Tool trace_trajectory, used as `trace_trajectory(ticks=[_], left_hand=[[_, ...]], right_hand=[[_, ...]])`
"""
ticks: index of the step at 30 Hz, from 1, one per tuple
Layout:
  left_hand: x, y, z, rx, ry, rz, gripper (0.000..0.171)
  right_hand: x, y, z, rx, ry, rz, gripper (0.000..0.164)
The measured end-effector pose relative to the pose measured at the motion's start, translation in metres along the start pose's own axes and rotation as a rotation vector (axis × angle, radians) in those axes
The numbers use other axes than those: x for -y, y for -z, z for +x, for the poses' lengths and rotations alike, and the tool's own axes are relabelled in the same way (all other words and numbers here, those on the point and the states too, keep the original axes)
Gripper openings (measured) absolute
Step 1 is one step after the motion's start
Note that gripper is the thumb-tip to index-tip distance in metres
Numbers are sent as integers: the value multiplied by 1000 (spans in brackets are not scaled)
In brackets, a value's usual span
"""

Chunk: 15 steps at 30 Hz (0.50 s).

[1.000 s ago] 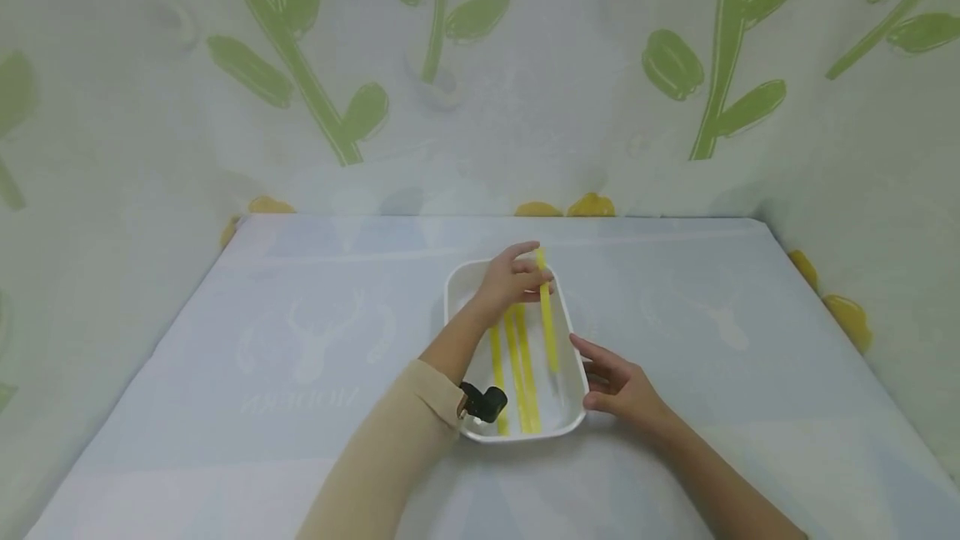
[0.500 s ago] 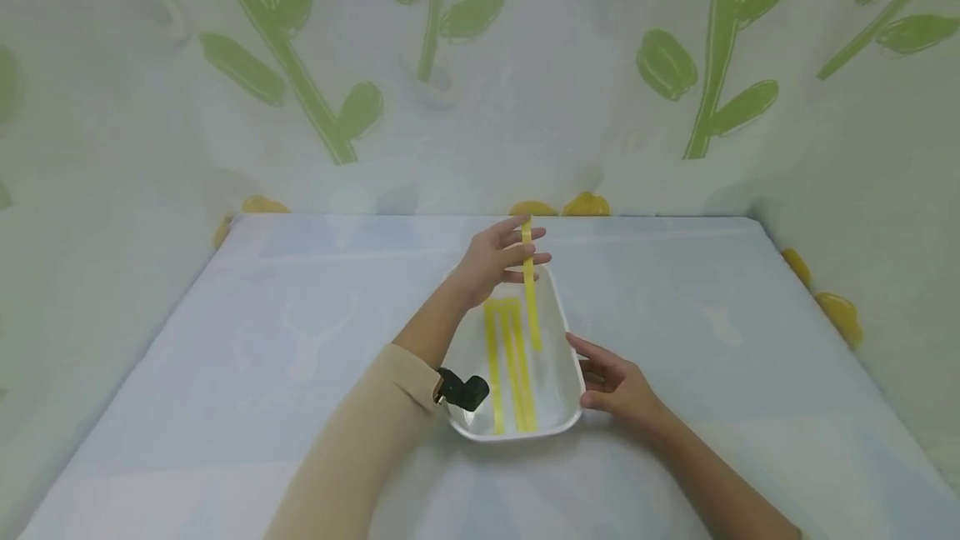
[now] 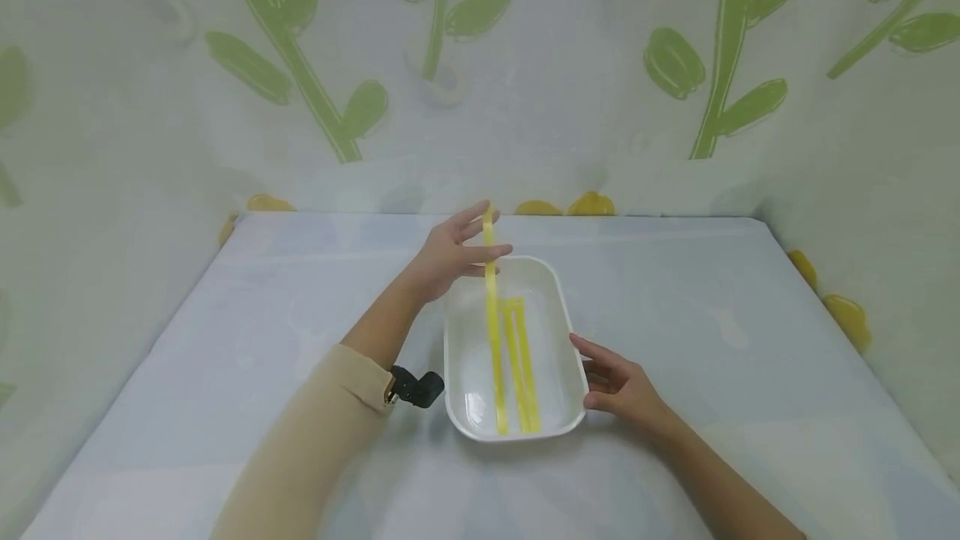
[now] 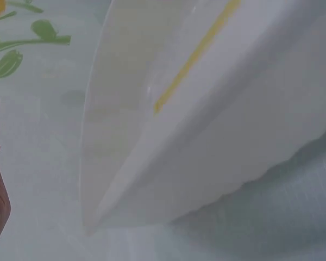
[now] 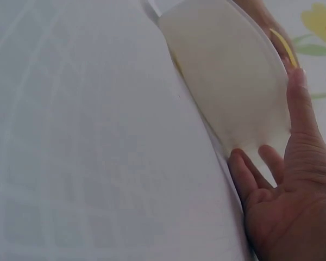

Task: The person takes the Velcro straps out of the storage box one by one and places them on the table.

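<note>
My left hand (image 3: 446, 261) holds a thin yellow strip (image 3: 491, 298) near its upper end, above the far left part of a white rectangular dish (image 3: 555, 290). The strip hangs down between the fingers and lines up, in the head view, with yellow on the dish's left floor. Right of it, two yellow strips (image 3: 522, 365) lie side by side, meeting at their far ends. My right hand (image 3: 626, 390) rests against the dish's right outer wall, fingers spread along it. In the right wrist view, its fingertips touch the dish's pale wall (image 5: 223, 70).
The dish stands on a table with a pale patterned cover (image 3: 712, 298). Behind rises a backdrop (image 3: 562, 107) printed with green leaves and yellow flowers. A black wrist camera (image 3: 420, 388) on the left sleeve hangs close to the dish's left rim.
My left hand has moved left with the yellow strip, from the dish's right side to over its left side, and somewhat farther away. The right hand stays at the dish's wall.
</note>
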<state>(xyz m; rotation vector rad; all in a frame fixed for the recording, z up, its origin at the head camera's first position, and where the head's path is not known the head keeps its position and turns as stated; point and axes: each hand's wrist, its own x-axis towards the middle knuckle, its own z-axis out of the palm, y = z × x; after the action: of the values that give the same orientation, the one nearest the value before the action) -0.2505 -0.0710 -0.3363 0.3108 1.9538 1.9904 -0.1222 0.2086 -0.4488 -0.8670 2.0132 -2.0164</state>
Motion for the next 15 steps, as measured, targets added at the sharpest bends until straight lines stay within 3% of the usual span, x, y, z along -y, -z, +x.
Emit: trace_trajectory(ticks=[7, 15], left_hand=[[-2, 19, -17, -40, 5, 44, 86], [11, 45, -45, -91, 11, 62, 87]], right_hand=[[-1, 1, 1, -10, 1, -18, 70], [-3, -1, 2, -2, -4, 19, 70]])
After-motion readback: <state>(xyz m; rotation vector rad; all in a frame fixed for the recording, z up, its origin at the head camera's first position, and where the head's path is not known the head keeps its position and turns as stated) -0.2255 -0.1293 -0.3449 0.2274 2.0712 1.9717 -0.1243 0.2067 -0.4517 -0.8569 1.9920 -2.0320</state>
